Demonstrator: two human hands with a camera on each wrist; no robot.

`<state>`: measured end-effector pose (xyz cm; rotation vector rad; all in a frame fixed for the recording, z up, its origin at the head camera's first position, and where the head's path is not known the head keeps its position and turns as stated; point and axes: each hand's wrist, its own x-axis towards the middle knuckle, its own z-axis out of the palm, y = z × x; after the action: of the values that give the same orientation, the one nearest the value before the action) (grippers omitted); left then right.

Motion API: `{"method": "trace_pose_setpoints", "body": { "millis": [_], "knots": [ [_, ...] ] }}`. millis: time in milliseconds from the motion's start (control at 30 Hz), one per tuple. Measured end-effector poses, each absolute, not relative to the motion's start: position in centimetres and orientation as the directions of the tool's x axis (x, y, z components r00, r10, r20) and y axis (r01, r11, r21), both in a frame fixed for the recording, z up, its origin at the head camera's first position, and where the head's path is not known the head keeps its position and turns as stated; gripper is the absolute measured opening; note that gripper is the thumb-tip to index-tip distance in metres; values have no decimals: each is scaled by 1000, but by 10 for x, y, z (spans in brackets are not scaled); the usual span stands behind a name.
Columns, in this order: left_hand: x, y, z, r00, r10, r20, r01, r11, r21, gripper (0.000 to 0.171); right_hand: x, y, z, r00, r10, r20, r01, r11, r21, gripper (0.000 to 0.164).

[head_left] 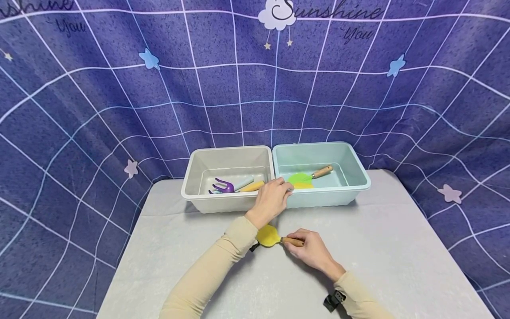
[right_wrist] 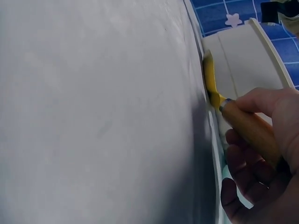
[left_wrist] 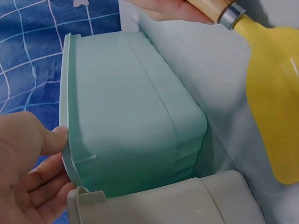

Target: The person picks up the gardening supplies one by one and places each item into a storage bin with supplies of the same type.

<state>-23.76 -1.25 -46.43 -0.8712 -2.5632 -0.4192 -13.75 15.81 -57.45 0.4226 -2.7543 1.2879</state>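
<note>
My right hand holds a yellow garden trowel by its wooden handle, low over the table, with the blade pointing left. In the left wrist view the broad blade of the trowel shows at the right. My left hand grips the near left corner rim of the light blue bin, where it meets the grey bin. Its thumb lies on the outer side and the fingers reach past the rim. Inside the light blue bin lie a green tool with a wooden handle and a yellow piece.
The grey bin holds a purple hand rake, a yellow handle and a pale blue handle. Both bins stand side by side at the back of the grey table. A blue gridded curtain hangs behind them.
</note>
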Motion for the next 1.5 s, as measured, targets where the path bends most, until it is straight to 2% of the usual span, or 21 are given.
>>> {"method": "trace_pose_setpoints", "body": {
  "millis": [633, 1500],
  "knots": [
    [-237, -12, -463, -729, 510, 456, 629, 762, 154, 13, -141, 179, -565, -937, -273, 220, -342, 581, -738, 19],
    [-241, -12, -468, -729, 506, 461, 622, 770, 140, 12, -140, 204, -557, -925, -303, 230, -370, 572, -732, 18]
  ]
}}
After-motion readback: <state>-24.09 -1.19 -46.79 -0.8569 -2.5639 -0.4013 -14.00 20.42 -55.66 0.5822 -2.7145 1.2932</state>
